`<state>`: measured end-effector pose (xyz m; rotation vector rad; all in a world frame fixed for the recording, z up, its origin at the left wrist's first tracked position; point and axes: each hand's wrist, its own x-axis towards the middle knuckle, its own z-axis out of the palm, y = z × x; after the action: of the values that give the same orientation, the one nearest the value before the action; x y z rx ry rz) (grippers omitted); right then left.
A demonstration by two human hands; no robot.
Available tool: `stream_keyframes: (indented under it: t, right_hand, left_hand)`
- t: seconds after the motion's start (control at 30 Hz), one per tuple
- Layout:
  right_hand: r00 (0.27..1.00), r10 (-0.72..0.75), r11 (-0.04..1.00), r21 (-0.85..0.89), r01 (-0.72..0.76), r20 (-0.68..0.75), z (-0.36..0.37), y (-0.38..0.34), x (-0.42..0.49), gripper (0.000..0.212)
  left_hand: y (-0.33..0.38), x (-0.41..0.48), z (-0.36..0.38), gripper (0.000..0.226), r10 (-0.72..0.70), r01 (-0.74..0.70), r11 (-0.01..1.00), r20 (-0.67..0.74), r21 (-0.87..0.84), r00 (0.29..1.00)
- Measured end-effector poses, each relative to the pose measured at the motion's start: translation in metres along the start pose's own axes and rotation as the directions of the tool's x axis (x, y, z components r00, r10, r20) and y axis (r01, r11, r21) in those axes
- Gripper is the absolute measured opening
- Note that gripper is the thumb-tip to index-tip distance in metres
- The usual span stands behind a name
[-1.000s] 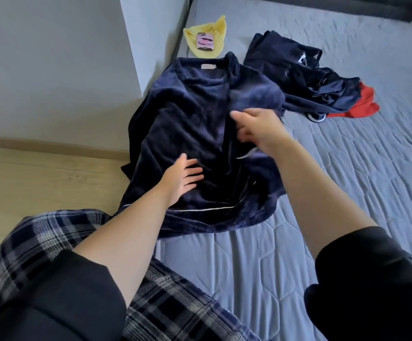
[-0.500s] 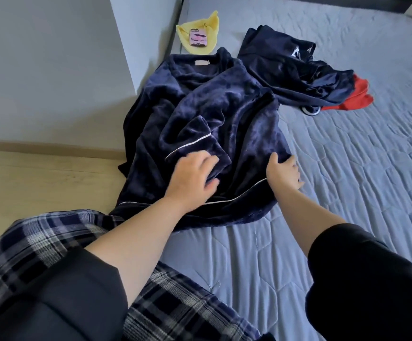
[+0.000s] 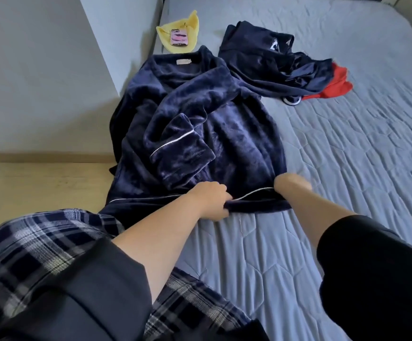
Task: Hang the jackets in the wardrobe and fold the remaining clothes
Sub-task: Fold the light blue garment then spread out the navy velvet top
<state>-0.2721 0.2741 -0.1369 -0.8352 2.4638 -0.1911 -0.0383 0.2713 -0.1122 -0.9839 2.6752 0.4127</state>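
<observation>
Lying spread on quilted grey bed (image 3: 347, 156), partly hanging over left edge: plush navy robe (image 3: 236, 134), velvety nap, white piping along cuff and hem. One sleeve (image 3: 175, 143) lying folded across chest. Left hand (image 3: 211, 201) gripping hem, fingers curled and clamped on fabric. Right hand (image 3: 291, 184) gripping hem just beside, blurred, fingers apparently tucked under fabric. Lying crumpled beyond robe: smooth dark garment (image 3: 268, 62), red cloth (image 3: 335, 84) touching its right side. Resting near wall: yellow cloth (image 3: 190, 23), pink phone (image 3: 179, 37) sitting on it. Showing at bottom left: plaid fabric (image 3: 27, 242).
</observation>
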Motion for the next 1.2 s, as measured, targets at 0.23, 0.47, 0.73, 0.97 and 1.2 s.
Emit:
stream_keyframes:
  t: [0.23, 0.47, 0.73, 0.97, 1.2]
  right_hand:
    - [0.997, -0.009, 0.887, 0.461, -0.029, 0.079, -0.004, -0.021, 0.002, 0.056]
    - [0.991, 0.125, 0.596, 0.802, -0.032, -0.054, -0.012, 0.007, 0.015, 0.037]
    - [0.986, -0.013, 0.442, 0.885, -0.146, 0.169, 0.004, -0.028, -0.009, 0.04]
    - [0.645, -0.646, 0.021, 0.854, -0.52, 0.408, -0.021, -0.017, -0.027, 0.078]
    - [0.797, -0.583, -0.274, 0.886, -0.373, 0.155, -0.02, -0.033, -0.049, 0.056]
  left_hand:
    - [-0.012, -0.008, 0.023, 0.072, 0.005, -0.005, 1.0, -0.009, -0.019, 1.0]
    - [-0.008, -0.006, 0.024, 0.034, -0.111, 0.055, 0.986, -0.376, -0.157, 0.92]
    - [-0.033, -0.008, -0.008, 0.022, -0.653, 0.148, 0.545, -0.306, -0.826, 0.693]
    - [-0.043, -0.007, -0.031, 0.031, -0.718, 0.264, 0.444, -0.164, -0.856, 0.676]
    - [-0.062, 0.0, -0.046, 0.065, -0.714, 0.412, 0.277, 0.1, -0.868, 0.693]
